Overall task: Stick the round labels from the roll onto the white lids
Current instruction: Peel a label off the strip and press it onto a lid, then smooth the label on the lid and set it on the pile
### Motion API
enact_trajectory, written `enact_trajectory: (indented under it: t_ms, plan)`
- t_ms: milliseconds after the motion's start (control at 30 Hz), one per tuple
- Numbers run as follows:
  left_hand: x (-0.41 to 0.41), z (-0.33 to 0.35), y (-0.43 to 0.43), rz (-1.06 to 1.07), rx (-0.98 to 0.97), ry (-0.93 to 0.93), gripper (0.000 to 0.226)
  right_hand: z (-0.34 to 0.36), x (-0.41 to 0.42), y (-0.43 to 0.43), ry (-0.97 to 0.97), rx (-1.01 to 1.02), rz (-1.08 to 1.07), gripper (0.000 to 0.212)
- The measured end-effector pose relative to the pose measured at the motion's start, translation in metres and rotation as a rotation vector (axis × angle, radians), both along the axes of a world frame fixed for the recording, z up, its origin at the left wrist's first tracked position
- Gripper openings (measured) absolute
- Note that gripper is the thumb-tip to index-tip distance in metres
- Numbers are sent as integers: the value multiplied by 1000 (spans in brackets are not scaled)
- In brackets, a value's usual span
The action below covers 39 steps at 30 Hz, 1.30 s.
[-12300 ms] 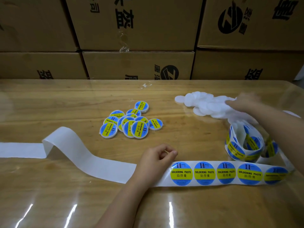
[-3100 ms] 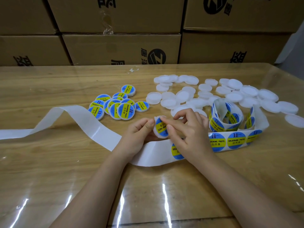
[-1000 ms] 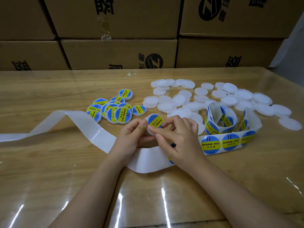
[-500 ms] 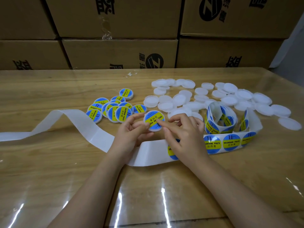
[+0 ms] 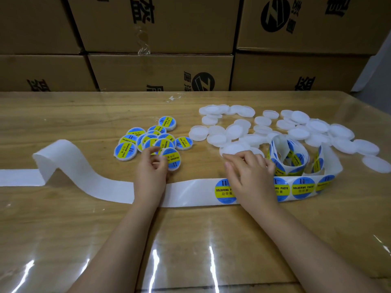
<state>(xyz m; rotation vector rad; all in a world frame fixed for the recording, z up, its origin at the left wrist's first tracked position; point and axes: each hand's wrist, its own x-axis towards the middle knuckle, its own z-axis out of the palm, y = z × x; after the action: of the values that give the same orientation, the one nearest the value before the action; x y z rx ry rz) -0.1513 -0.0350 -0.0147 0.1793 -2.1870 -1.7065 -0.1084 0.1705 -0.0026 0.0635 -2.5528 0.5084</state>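
Since half a second ago the hands have parted. The left hand [image 5: 151, 170] has carried the newly labelled lid [image 5: 174, 159] leftward to the near edge of the pile of labelled lids [image 5: 148, 138]. The right hand [image 5: 250, 174] has gone right, toward the unlabelled stock.

Head view, itemised.

- Left hand: centre of frame, fingers and thumb curled, pinching the left rim of the newly labelled lid. That lid lies face up with its blue-and-yellow label showing and touches the pile's nearest members.
- Right hand: right of centre, fingers nearly straight and spread, gripping nothing. The palm lies over the label strip [image 5: 302, 187], and the fingers reach to the near edge of one white lid [image 5: 233, 148].
- White lids [image 5: 317, 125]: loose scatter in the upper right of the frame, some overlapping.
- Roll [image 5: 289, 155]: loosely coiled just right of the right hand. Its strip runs flat leftward under that hand.
- Backing paper [image 5: 84, 174]: bare. It passes under the left forearm, humps up, and exits at the left edge.
- Table [image 5: 63, 229]: wood under a glossy clear sheet.
- Cardboard boxes [image 5: 158, 70]: stacked along the far edge, with black print.
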Motion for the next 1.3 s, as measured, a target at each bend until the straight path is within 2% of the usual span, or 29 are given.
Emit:
enact_trajectory:
  t_ms: [133, 267, 433, 533, 600, 733, 867, 933, 1000, 1067, 1167, 1233, 1300]
  plan:
    - [-1, 1, -3, 120, -61, -24, 29, -4, -5, 7, -225, 137, -108, 39]
    - [1, 1, -3, 157, -283, -16, 38, -5, -7, 9, -312, 131, -105, 39]
    - [7, 0, 2, 218, -718, -6, 32, -7, -10, 10, -340, 159, -54, 39]
    - [9, -2, 6, 163, -1018, -113, 34, -10, -11, 11, -337, 192, -63, 40]
    - [8, -5, 6, 122, -1093, -184, 42, -11, -11, 11, -322, 191, -63, 40]
    - [6, -8, 6, 42, -1112, -228, 52, -12, -12, 11, -300, 211, -31, 40]
    - [6, -6, 7, 30, -1119, -233, 50, -11, -12, 11, -286, 220, 6, 37]
    - [9, -3, 10, 49, -1071, -136, 41, -10, -11, 11, -269, 219, 7, 37]
    - [14, 0, 15, 23, -970, 49, 31, -9, -11, 10, -225, 194, 16, 35]
    - [19, 3, 20, -134, -852, 173, 26, -8, -11, 8, -166, 146, 52, 32]
    - [23, 4, 25, -451, -800, 197, 27, -8, -11, 7, -90, 35, 35, 23]
    - [24, 3, 25, -531, -832, 187, 27, -8, -11, 9, -115, 65, -60, 21]
    - [24, 1, 24, -535, -850, 195, 25, -9, -13, 11, -226, 156, -147, 30]
